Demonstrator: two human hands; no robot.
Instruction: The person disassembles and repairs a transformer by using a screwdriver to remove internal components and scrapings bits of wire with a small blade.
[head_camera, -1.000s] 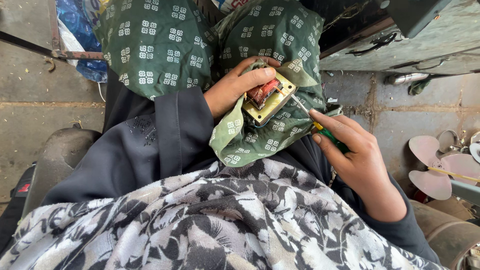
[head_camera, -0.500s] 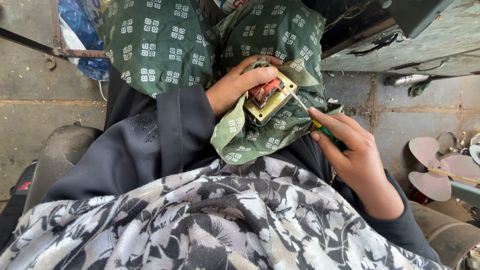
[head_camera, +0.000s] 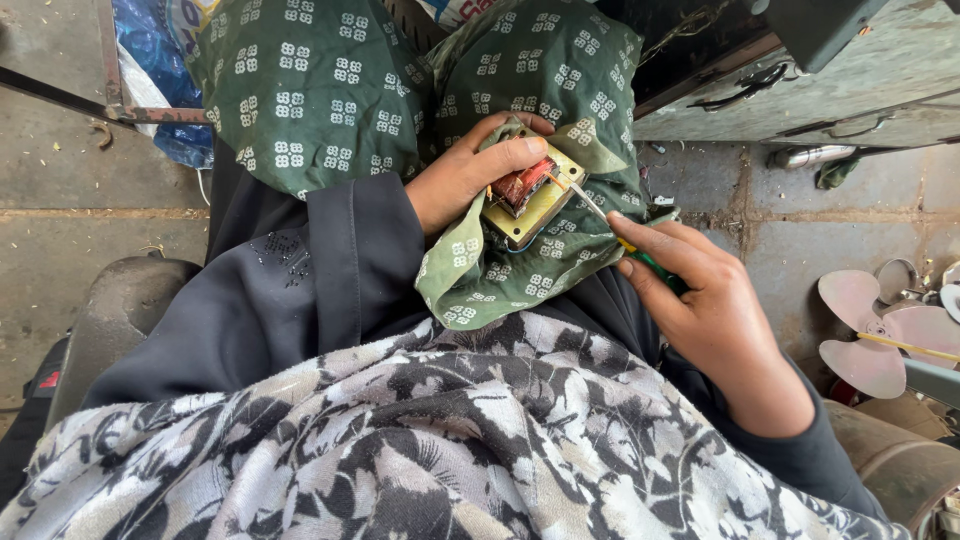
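My left hand (head_camera: 468, 175) grips a small square metal block with a copper-red wire coil (head_camera: 527, 192), pressing it onto my right knee, which is covered in green patterned cloth (head_camera: 540, 75). My thumb lies over the coil's top edge. My right hand (head_camera: 715, 310) holds a thin screwdriver (head_camera: 600, 215) with a green and yellow handle. Its metal tip touches the right side of the coil. A loose fold of the green cloth hangs below the block.
A black garment and a grey flowered shawl (head_camera: 420, 440) cover my lap. A pink fan blade (head_camera: 880, 330) lies on the paved floor at right. A worn metal cabinet (head_camera: 850, 80) stands at top right, and a blue plastic sheet (head_camera: 150, 60) at top left.
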